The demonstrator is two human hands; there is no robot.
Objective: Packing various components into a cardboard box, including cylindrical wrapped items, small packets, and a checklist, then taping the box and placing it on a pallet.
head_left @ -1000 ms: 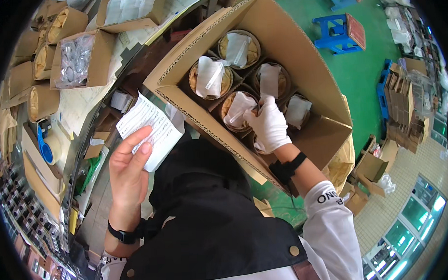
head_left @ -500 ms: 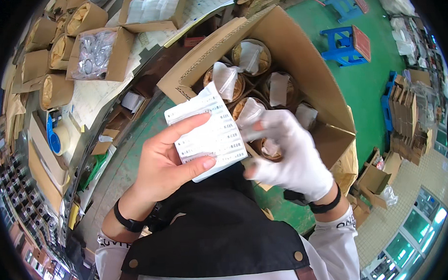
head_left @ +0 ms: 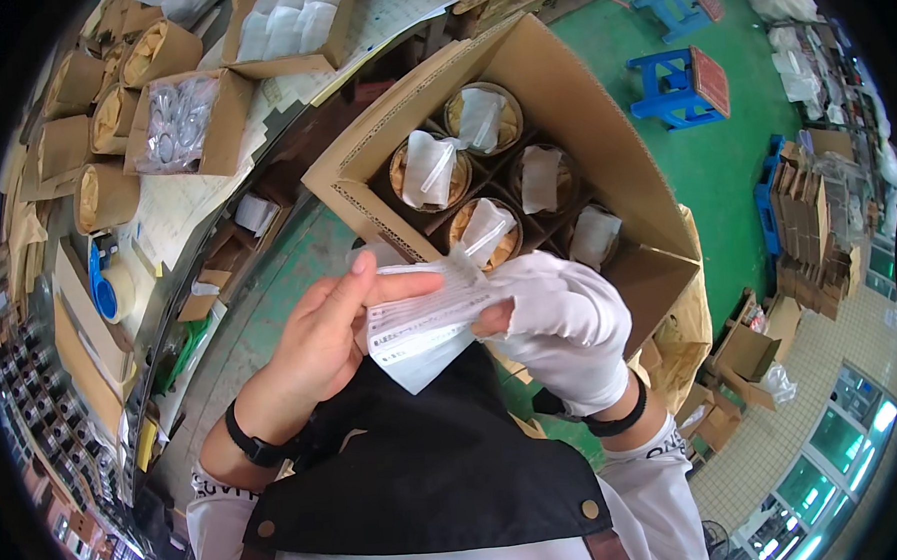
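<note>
1. The bare left hand [head_left: 321, 331] pinches a thin stack of white printed paper sheets [head_left: 416, 331], thumb and index finger pressing its left part.
2. The white-gloved right hand [head_left: 571, 325] has its fingers curled, bare thumb tip pressing the stack's right edge; its other fingertips are hidden. The stack lies between both hands, above the person's black apron [head_left: 427, 471]. Thin sheets might cling together or tear if pulled unevenly; a slack left pinch could let them fan out and drop.
3. Just beyond stands an open brown cardboard carton [head_left: 602, 123]. Five round paper-lined brown tubes [head_left: 457, 185] show inside, each topped by a white slip, apparently loose; a knocked carton could shift them.
4. Farther left, a pale desk [head_left: 165, 197] carries a blue tape dispenser [head_left: 103, 287].
</note>
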